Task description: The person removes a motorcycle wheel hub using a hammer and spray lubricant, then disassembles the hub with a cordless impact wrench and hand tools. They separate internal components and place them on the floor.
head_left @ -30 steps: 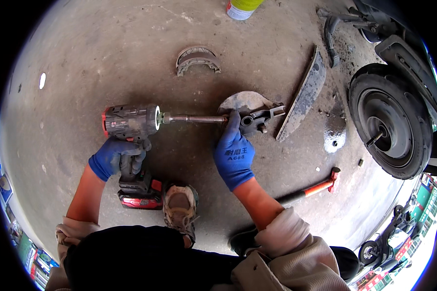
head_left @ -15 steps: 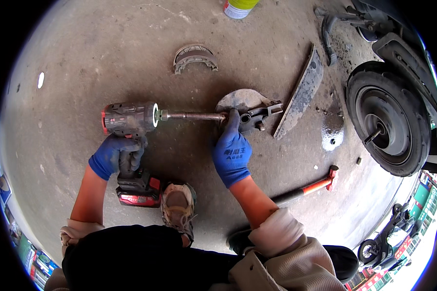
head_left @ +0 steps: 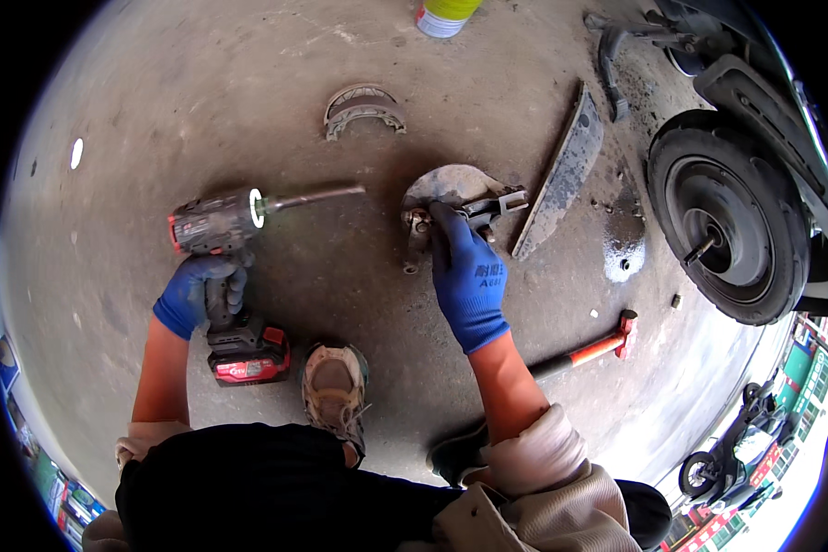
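My left hand (head_left: pixel 193 293), in a blue work glove, is closed round the handle of a cordless impact wrench (head_left: pixel 213 225). Its ring light glows, and a long socket extension (head_left: pixel 322 196) points right, its tip apart from any part. My right hand (head_left: pixel 469 276), gloved in blue too, grips a dirty brake backing plate (head_left: pixel 451 184) with a bracket arm sticking out to the right. The fingers curl over the plate's middle and partly hide it. Beyond both hands, a pair of curved brake shoes (head_left: pixel 363 109) lies on the concrete floor.
A hammer (head_left: pixel 598 350) with an orange and black handle lies at the right, near a wet patch (head_left: pixel 624 260). Further right stands a scooter wheel (head_left: pixel 731 221). A long dark plastic panel (head_left: pixel 566 175) lies beyond the plate, and a yellow-green can (head_left: pixel 446 17) stands at the far edge.
The impact wrench has drawn back left, and its extension has come off the brake backing plate. My right hand has turned and shifted slightly right while still holding the plate.
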`<state>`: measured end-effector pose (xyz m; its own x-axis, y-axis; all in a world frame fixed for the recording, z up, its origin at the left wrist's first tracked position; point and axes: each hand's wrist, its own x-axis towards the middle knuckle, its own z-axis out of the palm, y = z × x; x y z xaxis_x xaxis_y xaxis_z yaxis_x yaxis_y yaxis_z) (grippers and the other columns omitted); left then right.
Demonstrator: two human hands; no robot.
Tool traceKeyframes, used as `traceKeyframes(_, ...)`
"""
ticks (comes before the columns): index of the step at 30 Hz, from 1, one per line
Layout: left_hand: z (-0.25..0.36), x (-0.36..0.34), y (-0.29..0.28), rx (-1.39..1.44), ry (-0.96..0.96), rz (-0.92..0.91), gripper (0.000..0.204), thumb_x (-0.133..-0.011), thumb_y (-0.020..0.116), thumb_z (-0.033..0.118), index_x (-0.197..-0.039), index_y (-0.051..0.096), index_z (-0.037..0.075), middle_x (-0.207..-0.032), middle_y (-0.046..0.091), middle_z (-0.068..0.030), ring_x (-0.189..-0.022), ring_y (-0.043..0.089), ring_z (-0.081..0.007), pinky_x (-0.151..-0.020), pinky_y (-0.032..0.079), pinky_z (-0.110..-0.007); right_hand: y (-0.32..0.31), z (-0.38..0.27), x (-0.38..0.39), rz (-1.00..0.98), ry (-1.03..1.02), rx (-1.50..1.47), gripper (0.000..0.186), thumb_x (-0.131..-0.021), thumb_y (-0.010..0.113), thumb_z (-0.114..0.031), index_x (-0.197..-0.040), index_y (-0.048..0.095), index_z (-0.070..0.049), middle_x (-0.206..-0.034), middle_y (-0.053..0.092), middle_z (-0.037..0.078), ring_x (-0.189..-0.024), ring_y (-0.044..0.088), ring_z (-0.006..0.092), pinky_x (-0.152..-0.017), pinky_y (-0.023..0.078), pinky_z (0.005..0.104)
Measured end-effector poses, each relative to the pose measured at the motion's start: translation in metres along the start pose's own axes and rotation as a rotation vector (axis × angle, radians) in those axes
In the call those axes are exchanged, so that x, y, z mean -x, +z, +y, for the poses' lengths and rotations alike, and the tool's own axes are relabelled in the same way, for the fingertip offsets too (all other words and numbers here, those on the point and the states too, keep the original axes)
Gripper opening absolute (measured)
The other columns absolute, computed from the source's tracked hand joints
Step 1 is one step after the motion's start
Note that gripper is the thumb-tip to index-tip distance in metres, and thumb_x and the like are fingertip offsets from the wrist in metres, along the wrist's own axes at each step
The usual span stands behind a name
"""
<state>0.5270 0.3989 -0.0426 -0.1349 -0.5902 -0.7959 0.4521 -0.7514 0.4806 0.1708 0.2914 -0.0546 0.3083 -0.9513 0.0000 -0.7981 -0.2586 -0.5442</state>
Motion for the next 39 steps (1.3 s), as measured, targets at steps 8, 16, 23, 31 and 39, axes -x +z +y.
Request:
traceKeyframes(8,0.041,0.035,0.004,-1.512,0.140,0.431,0.036,-0.089,0.072,0.029,-0.112,0.066,0.002,-0.086,0.068,-0.0047,-0.074,0.063,-0.0168,-0.073,0.054,-0.030,0.003,0.009,0.000,0.055,0.028,-0.119,0.024,-0.091,0.063,-0.018,-0.115,0.063,-0.020,-0.094,0.071,0.015,-0.083,0.069,0.0358,-0.070,0.055,0.0439)
traceKeyframes(16,0.010,-0.090,0.186,-1.130,1.116,-0.067,0.026,-0.091,0.071,0.014,-0.115,0.063,0.007,-0.103,0.069,-0.0087,-0.089,0.066,-0.0188,-0.081,0.054,-0.033,-0.012,0.012,-0.004,0.013,0.100,-0.275,0.024,-0.094,0.061,-0.021,-0.118,0.065,-0.021,-0.093,0.071,0.016,-0.085,0.068,0.0376,-0.073,0.054,0.0457)
traceKeyframes(23,-0.005,-0.102,0.180,-0.955,0.678,0.083,0.022,-0.092,0.069,0.021,-0.100,0.061,0.002,-0.091,0.069,-0.0153,-0.075,0.065,-0.0322,-0.072,0.051,-0.042,0.000,0.000,-0.010,-0.027,0.071,-0.109,0.021,-0.095,0.058,-0.024,-0.114,0.065,-0.022,-0.089,0.071,0.016,-0.082,0.069,0.0367,-0.071,0.054,0.0470)
traceKeyframes(31,-0.021,-0.099,0.185,-0.938,1.121,0.212,0.034,-0.100,0.058,0.037,-0.100,0.060,0.003,-0.076,0.063,-0.0109,-0.063,0.064,-0.0169,-0.056,0.049,-0.034,0.001,0.009,-0.010,-0.022,0.073,-0.321,0.020,-0.092,0.063,-0.015,-0.112,0.065,-0.015,-0.096,0.072,0.014,-0.084,0.071,0.0320,-0.070,0.055,0.0413)
traceKeyframes(39,-0.018,-0.089,0.183,-0.663,0.630,0.156,0.023,-0.095,0.066,0.026,-0.103,0.060,0.004,-0.077,0.061,-0.0048,-0.061,0.061,-0.0116,-0.053,0.051,-0.026,-0.030,0.035,0.017,-0.125,0.464,-1.396,0.017,-0.090,0.056,-0.010,-0.107,0.058,-0.007,-0.091,0.062,0.004,-0.074,0.056,0.0102,-0.057,0.049,0.0256)
